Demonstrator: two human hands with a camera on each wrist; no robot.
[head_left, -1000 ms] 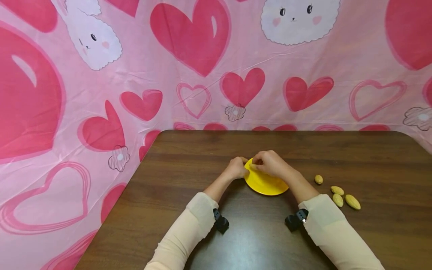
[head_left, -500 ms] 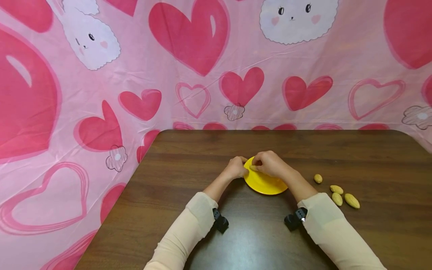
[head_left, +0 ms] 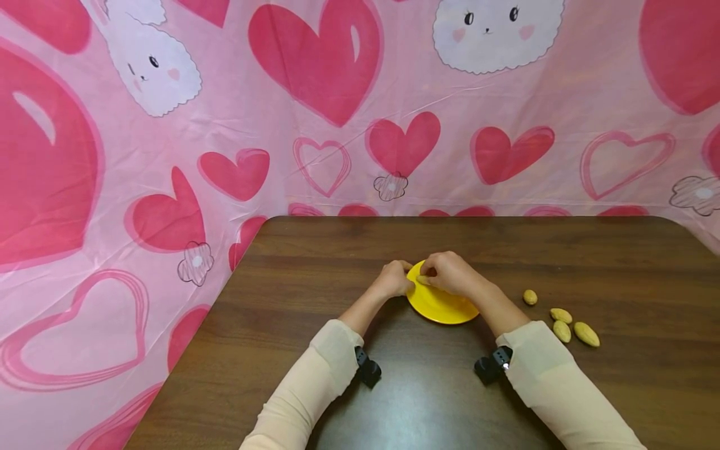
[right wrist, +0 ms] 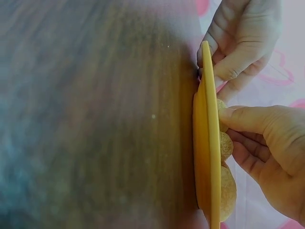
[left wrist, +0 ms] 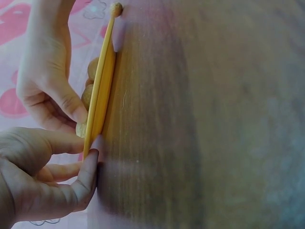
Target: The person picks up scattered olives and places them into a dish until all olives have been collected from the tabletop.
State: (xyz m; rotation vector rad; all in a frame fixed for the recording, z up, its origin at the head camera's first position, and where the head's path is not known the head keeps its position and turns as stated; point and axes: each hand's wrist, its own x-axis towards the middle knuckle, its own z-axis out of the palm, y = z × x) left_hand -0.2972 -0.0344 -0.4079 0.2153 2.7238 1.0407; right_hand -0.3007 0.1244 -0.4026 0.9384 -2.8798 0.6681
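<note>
A yellow plate [head_left: 441, 307] lies on the wooden table before me. My left hand [head_left: 395, 279] grips its left rim, thumb over the edge and fingers under it, as the left wrist view shows. Over the plate, my right hand [head_left: 452, 273] pinches a small yellow-brown oval piece [head_left: 422, 279], like a small potato, near the left rim. In the right wrist view a rounder brown speckled piece [right wrist: 226, 147] and a larger one [right wrist: 228, 193] sit on the plate beside it, behind the right hand in the head view.
To the right of the plate, a small round piece [head_left: 530, 297] of the same kind lies alone on the table [head_left: 349, 244]. Farther right is a loose group with a long pointed piece [head_left: 587, 334]. A pink heart-print cloth [head_left: 337, 169] hangs behind the table.
</note>
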